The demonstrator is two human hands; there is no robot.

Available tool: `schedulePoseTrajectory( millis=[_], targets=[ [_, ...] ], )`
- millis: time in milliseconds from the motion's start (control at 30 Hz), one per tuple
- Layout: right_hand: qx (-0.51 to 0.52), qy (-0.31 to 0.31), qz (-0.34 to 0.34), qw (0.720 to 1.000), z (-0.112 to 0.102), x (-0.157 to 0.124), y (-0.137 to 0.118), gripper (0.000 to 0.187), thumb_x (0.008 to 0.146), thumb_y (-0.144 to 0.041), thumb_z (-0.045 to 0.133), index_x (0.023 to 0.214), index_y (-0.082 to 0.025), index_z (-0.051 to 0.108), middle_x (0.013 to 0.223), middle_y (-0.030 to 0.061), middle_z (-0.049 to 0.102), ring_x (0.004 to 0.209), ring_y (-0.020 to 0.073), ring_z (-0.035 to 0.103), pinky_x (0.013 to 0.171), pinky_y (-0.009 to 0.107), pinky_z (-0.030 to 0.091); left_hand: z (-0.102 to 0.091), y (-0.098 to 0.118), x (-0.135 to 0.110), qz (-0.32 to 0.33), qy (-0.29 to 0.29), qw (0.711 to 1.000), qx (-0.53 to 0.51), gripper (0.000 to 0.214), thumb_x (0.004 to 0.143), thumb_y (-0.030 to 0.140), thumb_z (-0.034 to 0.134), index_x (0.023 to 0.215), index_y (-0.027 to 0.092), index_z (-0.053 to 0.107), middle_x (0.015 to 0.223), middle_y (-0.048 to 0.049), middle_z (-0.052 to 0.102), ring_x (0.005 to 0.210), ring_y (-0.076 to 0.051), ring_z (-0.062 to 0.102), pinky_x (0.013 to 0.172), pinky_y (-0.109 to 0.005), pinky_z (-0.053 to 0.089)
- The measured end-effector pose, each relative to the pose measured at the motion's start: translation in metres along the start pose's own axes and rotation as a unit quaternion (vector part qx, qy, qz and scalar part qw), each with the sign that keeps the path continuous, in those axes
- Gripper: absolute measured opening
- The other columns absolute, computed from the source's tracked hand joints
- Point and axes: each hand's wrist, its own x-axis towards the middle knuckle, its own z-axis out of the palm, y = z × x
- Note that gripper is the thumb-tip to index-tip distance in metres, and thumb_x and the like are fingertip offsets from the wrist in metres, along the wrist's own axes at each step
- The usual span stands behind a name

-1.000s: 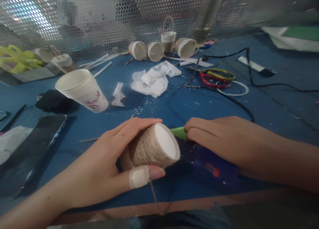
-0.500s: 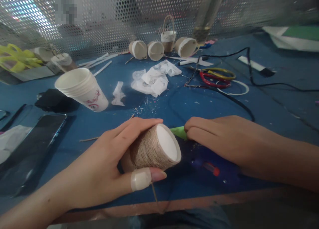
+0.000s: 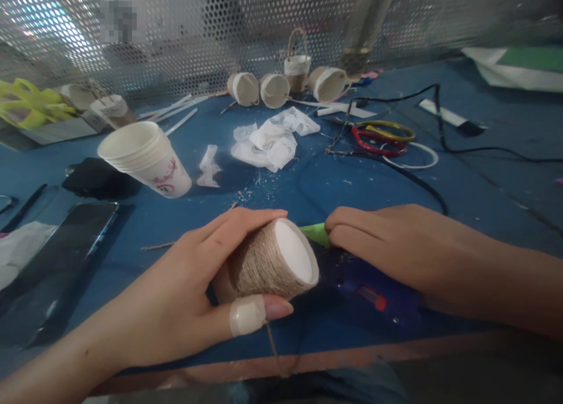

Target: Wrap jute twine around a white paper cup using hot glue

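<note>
At six o'clock: twine-wrapped cup (image 3: 261, 263), tilted, clasped in left hand (image 3: 193, 281). At four: blue glue gun (image 3: 352, 284), gripped by right hand (image 3: 391, 237). Advisable: cup steady, loose twine (image 3: 273, 342) taut, green nozzle (image 3: 315, 233) clear of skin.

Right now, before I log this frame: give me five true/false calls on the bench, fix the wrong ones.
1. The left hand holds the twine-wrapped cup. True.

2. The pale bandage is on the right thumb. False: it is on the left thumb.

3. The right hand is gripping the phone. False: its fingertips are at a green piece, and the phone lies far off to the left.

4. A small upright basket stands near the mesh screen. True.

5. The white end of the twine-wrapped cup faces left. False: it faces right.
</note>
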Motion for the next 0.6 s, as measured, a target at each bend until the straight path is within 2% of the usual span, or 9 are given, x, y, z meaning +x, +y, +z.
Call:
schedulePoseTrajectory(
  millis=[100, 200, 300, 500, 600],
  targets=[
    [0.002, 0.023, 0.000, 1.000, 0.0038, -0.0007, 0.0004, 0.035, 0.091, -0.005, 0.055, 0.118, -0.027, 0.053, 0.112, 0.0059, 0.074, 0.064, 0.0216, 0.059, 0.061, 0.041, 0.026, -0.0005, -0.0011, -0.0013, 0.006, -0.003, 1.000, 0.002, 0.081, 0.094, 0.053, 0.098, 0.168, 0.053, 0.065, 0.153, 0.0013, 0.086, 0.127, -0.040, 0.089, 0.098, -0.047, 0.080],
    [0.006, 0.017, 0.007, 1.000, 0.0027, -0.0009, -0.0007, 0.030, 0.096, -0.005, 0.056, 0.117, -0.026, 0.056, 0.112, 0.0063, 0.075, 0.065, 0.0212, 0.060, 0.061, 0.040, 0.029, -0.0008, -0.0018, -0.0024, 0.005, -0.001, 1.000, 0.003, 0.080, 0.094, 0.054, 0.097, 0.167, 0.053, 0.065, 0.154, 0.0016, 0.086, 0.130, -0.040, 0.089, 0.100, -0.048, 0.080],
    [0.004, 0.003, 0.007, 1.000, -0.0006, -0.0004, -0.0017, 0.034, 0.095, -0.002, 0.056, 0.120, -0.025, 0.058, 0.116, 0.0072, 0.077, 0.067, 0.0210, 0.063, 0.062, 0.039, 0.032, -0.0009, -0.0023, -0.0025, 0.008, 0.000, 1.000, 0.003, 0.082, 0.093, 0.054, 0.099, 0.168, 0.054, 0.065, 0.154, 0.0024, 0.086, 0.131, -0.040, 0.089, 0.101, -0.049, 0.080],
    [-0.007, -0.003, -0.005, 1.000, -0.0042, 0.0013, -0.0009, 0.029, 0.099, -0.004, 0.055, 0.119, -0.026, 0.056, 0.114, 0.0058, 0.075, 0.065, 0.0210, 0.062, 0.061, 0.040, 0.032, -0.0017, -0.0013, -0.0011, 0.001, -0.003, 1.000, -0.002, 0.079, 0.093, 0.057, 0.098, 0.167, 0.052, 0.067, 0.155, 0.0010, 0.086, 0.131, -0.042, 0.089, 0.099, -0.050, 0.081],
    [-0.008, -0.003, 0.000, 1.000, -0.0033, 0.0010, -0.0014, 0.035, 0.094, -0.003, 0.055, 0.120, -0.026, 0.056, 0.116, 0.0067, 0.076, 0.066, 0.0220, 0.063, 0.061, 0.040, 0.032, -0.0013, 0.0023, 0.0004, -0.009, -0.004, 1.000, -0.003, 0.078, 0.094, 0.059, 0.097, 0.166, 0.051, 0.069, 0.154, -0.0003, 0.086, 0.131, -0.043, 0.089, 0.099, -0.050, 0.081]
  ],
)
